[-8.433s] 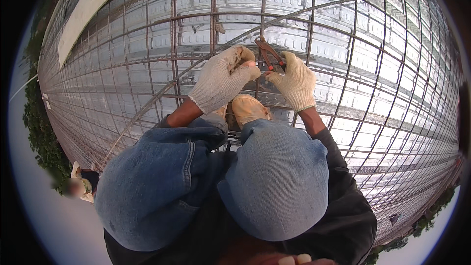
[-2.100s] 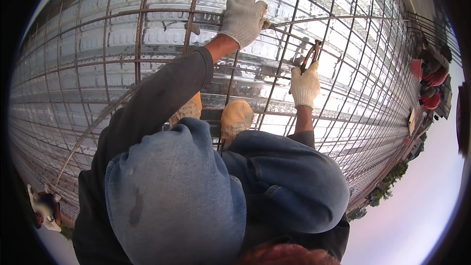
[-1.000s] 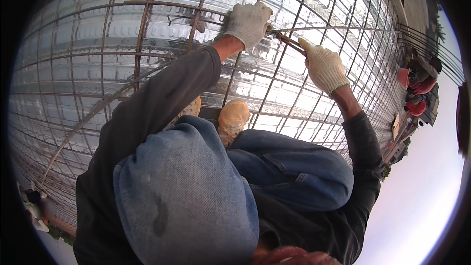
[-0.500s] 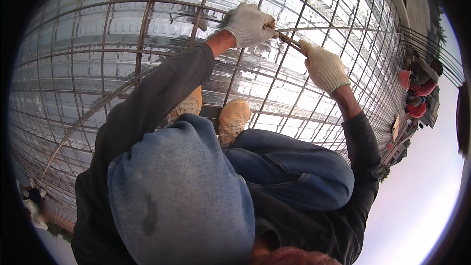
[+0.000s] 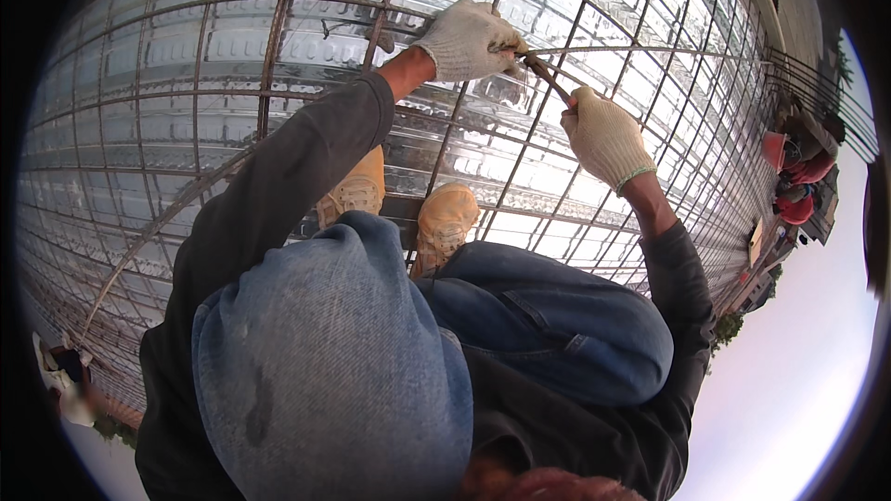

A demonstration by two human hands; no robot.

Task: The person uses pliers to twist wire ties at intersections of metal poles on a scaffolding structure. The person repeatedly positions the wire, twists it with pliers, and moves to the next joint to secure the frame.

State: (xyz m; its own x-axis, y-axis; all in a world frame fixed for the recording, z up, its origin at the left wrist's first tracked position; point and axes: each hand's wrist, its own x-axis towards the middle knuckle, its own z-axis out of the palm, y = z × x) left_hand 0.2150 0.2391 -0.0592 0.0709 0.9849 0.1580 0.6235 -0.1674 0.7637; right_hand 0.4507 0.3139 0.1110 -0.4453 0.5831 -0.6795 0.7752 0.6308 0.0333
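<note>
I squat on a grid of rusty rebar (image 5: 278,46) laid over shiny corrugated metal decking (image 5: 139,130). My left hand (image 5: 469,37), in a white knit glove, is closed over a bar crossing at the top of the view. My right hand (image 5: 603,134), also gloved, grips a thin brown hand tool (image 5: 549,79) that looks like pliers. The tool's tip reaches up to the fingers of my left hand at that crossing. Any wire between them is too small to make out. My tan boots (image 5: 445,218) stand on the bars just below my hands.
The rebar grid runs in all directions around me. At the right edge of the deck sit red and dark objects (image 5: 798,176), too small to identify. A small blurred figure (image 5: 60,376) shows at the lower left. My denim-clad knees (image 5: 325,371) fill the foreground.
Two seconds ago my right hand held the tool apart, further right; it has moved in and the tip now meets my left hand. Over the last half second both hands hardly moved.
</note>
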